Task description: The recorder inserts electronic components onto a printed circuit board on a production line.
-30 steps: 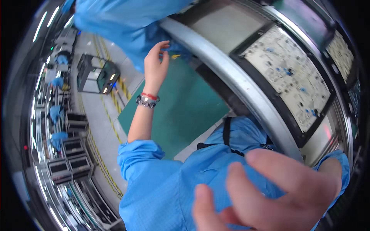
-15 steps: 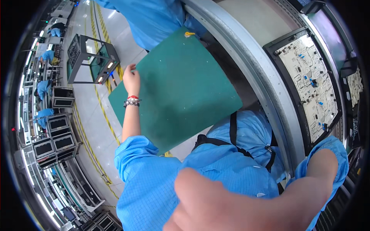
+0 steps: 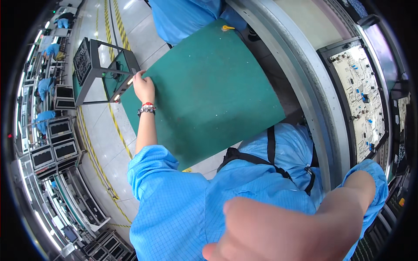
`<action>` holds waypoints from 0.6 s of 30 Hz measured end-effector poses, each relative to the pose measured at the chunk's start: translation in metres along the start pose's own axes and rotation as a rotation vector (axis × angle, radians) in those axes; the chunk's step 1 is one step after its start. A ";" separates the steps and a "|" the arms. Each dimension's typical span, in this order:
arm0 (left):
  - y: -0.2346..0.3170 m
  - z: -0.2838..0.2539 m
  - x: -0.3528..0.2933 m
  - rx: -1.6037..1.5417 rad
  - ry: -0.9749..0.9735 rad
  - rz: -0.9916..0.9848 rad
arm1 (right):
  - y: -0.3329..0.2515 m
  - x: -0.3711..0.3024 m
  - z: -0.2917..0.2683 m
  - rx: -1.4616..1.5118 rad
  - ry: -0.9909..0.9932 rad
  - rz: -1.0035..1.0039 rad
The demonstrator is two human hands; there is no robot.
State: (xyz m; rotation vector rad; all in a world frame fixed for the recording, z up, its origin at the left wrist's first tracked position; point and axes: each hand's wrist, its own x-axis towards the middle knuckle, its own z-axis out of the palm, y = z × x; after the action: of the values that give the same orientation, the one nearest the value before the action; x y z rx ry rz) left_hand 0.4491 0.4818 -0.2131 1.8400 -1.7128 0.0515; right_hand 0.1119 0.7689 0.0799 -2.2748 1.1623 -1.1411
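Observation:
My left hand (image 3: 143,88), with a red band and a beaded bracelet at the wrist, reaches over the left edge of a green tabletop (image 3: 217,82). Its fingertips overlap the lit front strip of a dark open-sided frame (image 3: 103,71); whether they touch it I cannot make out. Thumb and forefinger are apart, with nothing visible between them. Large and blurred at the bottom, my right hand (image 3: 274,228) is bent in front of my blue smock (image 3: 174,191). Most of its fingers are hidden, and no object shows in it.
A yellow-handled item (image 3: 227,28) lies at the tabletop's far corner. Along the right runs a metal rail (image 3: 305,74), with a framed circuit board (image 3: 359,100) beyond it. Another person's blue garment (image 3: 187,17) is at the far edge. Racks (image 3: 61,141) line the left.
My left hand has moved from beside the tabletop's edge up to the dark frame, its fingers reaching farther out. My right hand sits farther right and lower. The whole view has shifted slightly.

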 end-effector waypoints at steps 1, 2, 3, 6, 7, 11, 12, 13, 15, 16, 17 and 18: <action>-0.001 -0.001 0.001 0.014 0.011 -0.009 | 0.000 -0.004 -0.002 -0.004 0.001 0.012; -0.014 -0.005 -0.001 -0.006 0.012 -0.026 | 0.013 0.019 0.004 0.002 -0.005 0.010; -0.013 -0.004 0.001 -0.009 0.015 -0.022 | 0.025 0.031 0.003 -0.004 0.000 0.022; -0.033 -0.013 -0.005 0.122 0.120 0.033 | 0.052 0.045 0.016 -0.167 -0.043 -0.092; -0.038 -0.022 -0.005 0.129 0.131 0.021 | 0.087 0.053 0.023 -0.356 -0.073 -0.218; -0.045 -0.024 0.016 0.264 0.202 -0.074 | 0.178 0.015 0.038 -1.064 -0.225 0.040; -0.051 -0.025 0.020 0.270 0.221 -0.094 | 0.198 0.002 0.038 -1.094 -0.218 0.047; -0.053 -0.028 0.024 0.275 0.239 -0.110 | 0.211 -0.006 0.035 -1.126 -0.209 0.059; -0.057 -0.035 0.024 0.286 0.245 -0.123 | 0.214 -0.014 0.034 -1.186 -0.223 0.070; -0.060 -0.038 0.025 0.310 0.231 -0.149 | 0.214 -0.016 0.034 -1.248 -0.238 0.095; -0.063 -0.041 0.025 0.334 0.218 -0.175 | 0.214 -0.017 0.034 -1.246 -0.234 0.081; -0.065 -0.043 0.024 0.328 0.229 -0.188 | 0.213 -0.016 0.035 -1.254 -0.215 0.106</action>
State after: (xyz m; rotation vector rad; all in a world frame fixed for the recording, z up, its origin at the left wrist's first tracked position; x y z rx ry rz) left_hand 0.5280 0.4784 -0.1945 2.1294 -1.4311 0.4730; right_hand 0.0229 0.6506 -0.0784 -2.9258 2.2477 0.0221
